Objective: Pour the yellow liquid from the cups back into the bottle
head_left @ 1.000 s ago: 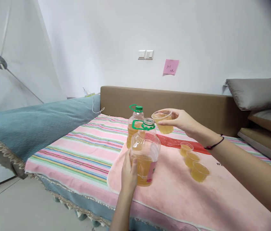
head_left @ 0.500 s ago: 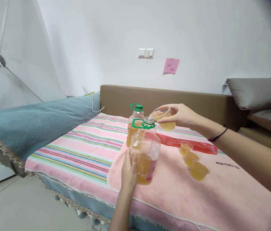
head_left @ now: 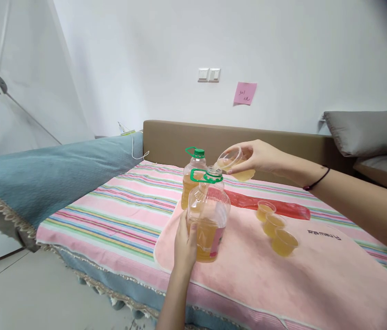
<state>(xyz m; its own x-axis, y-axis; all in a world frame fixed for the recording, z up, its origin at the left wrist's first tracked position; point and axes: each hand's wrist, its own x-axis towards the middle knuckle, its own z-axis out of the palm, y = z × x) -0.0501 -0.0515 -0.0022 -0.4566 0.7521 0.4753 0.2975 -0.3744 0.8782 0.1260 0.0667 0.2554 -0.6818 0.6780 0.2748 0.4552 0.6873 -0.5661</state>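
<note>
My left hand (head_left: pixel 185 238) is wrapped round the lower left side of an uncapped clear bottle (head_left: pixel 209 233), partly filled with amber liquid. My right hand (head_left: pixel 250 156) grips a clear plastic cup (head_left: pixel 243 170) of yellowish liquid, tilted with its rim at the bottle's open mouth. Behind that bottle stands a second one (head_left: pixel 188 183) with a green cap, also holding amber liquid. To the right, three filled cups, the far one (head_left: pixel 265 211), the middle one (head_left: pixel 273 225) and the near one (head_left: pixel 284 243), stand in a row on a pink mat (head_left: pixel 241 279).
A red plastic wrapper (head_left: pixel 275 207) lies behind the cups. The mat rests on a striped cloth (head_left: pixel 111 220) over a bed with a brown headboard (head_left: pixel 282 137). Grey pillows (head_left: pixel 368 130) are at the right, a blue cover (head_left: pixel 76 165) at the left.
My right hand has risen slightly and tipped the cup further towards the bottle's mouth. My left hand keeps its hold on the bottle.
</note>
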